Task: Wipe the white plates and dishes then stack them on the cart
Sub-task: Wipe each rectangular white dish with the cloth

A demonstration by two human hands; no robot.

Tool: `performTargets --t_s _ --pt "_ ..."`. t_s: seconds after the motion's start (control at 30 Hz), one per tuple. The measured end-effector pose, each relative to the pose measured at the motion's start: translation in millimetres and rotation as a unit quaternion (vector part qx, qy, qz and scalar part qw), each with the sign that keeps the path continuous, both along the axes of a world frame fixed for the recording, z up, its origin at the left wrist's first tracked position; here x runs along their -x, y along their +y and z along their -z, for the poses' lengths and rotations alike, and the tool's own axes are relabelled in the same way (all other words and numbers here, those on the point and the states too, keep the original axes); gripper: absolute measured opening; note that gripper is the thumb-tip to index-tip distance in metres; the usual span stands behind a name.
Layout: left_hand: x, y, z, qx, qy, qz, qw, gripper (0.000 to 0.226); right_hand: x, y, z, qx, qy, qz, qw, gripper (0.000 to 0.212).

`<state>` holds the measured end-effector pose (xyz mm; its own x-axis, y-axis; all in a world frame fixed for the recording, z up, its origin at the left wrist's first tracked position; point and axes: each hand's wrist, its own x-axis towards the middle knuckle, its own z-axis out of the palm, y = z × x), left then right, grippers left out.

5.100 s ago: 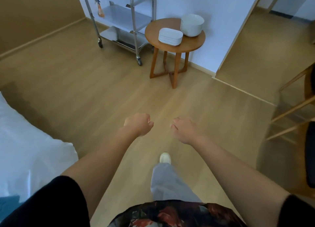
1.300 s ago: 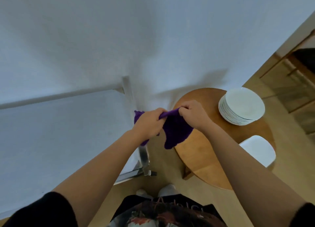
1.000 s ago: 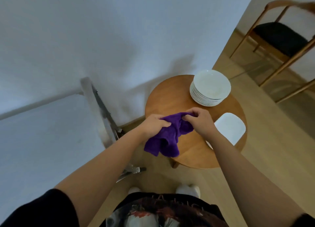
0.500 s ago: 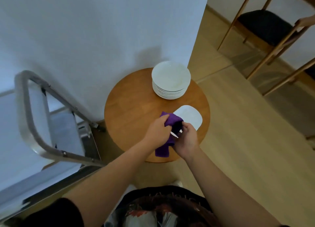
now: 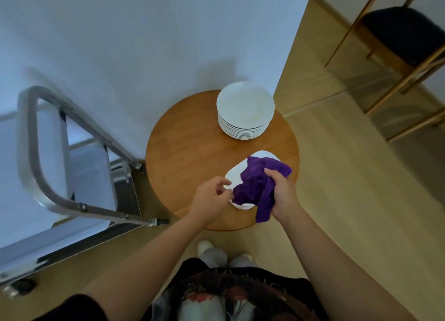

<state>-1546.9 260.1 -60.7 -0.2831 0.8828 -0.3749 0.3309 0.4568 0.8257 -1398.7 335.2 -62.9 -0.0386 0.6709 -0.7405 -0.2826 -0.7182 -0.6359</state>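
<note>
Purple cloth (image 5: 258, 188) has passed from both hands to the right hand (image 5: 281, 193) alone, bunched over the white dish (image 5: 237, 173) near the round table's (image 5: 192, 152) front edge, so wiping can start. Left hand (image 5: 212, 197), fingers loosely curled, seems to touch the dish rim; round plates (image 5: 245, 109) wait stacked at the far edge, beside the cart (image 5: 36, 152).

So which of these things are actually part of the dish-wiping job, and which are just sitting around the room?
Part of the job:
purple cloth, gripped by the right hand
square white dishes, by the left hand
stack of round white plates
metal cart

Just there:
round wooden table, carrying the dishes
wooden chair with a dark seat
</note>
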Motion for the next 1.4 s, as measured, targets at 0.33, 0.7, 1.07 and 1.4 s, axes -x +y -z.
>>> performTargets --t_s 0.33,0.7,1.07,1.4 --pt "5.2 32.3 68.4 0.166 0.126 -0.069 0.976 0.023 -22.9 41.3 22.1 -0.118 -0.172 -0.09 0.974 0.031" --pt "-47.4 54.3 134.3 0.321 0.133 -0.128 0.929 0.057 -73.6 104.1 59.0 -0.272 -0.256 -0.315 0.873 0.032" --pt "-53.1 40.6 158.0 0.261 0.099 -0.155 0.948 0.025 -81.1 129.3 90.0 -0.271 -0.212 -0.367 0.864 0.038" --pt "-80.1 62.0 131.9 0.074 -0.068 -0.479 0.872 0.015 -65.0 127.0 82.0 -0.296 -0.153 -0.215 0.918 0.041"
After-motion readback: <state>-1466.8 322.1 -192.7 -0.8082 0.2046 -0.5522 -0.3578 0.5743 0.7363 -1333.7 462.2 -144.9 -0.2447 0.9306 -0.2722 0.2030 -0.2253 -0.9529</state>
